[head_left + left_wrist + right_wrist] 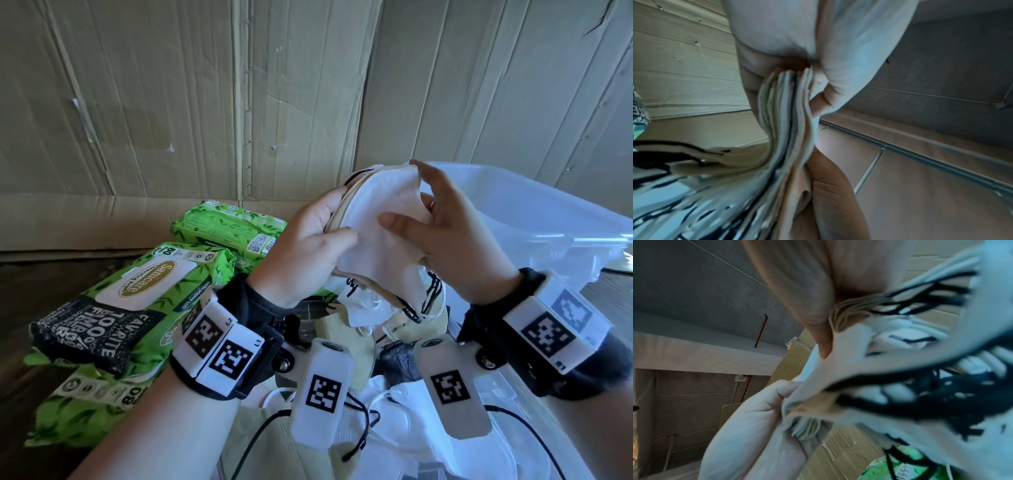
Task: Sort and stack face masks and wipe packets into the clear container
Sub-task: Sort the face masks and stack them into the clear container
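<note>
Both hands hold up a stack of white and beige face masks point(373, 219) above the table, in front of the clear container point(548, 219). My left hand point(337, 219) grips the stack's left edge, thumb in front and fingers behind. On the right side my right hand point(411, 205) pinches it, thumb on the top white mask. The left wrist view shows the layered mask edges point(789, 113) squeezed between fingers. Black ear loops point(920, 305) dangle, blurred, in the right wrist view. Green wipe packets point(137, 301) lie at the left.
More loose masks point(394, 411) with black and white loops lie piled under my wrists. Another green wipe packet point(226, 226) sits further back by the cardboard wall point(205, 102). The container's lid or rim point(599, 240) reaches toward the right edge.
</note>
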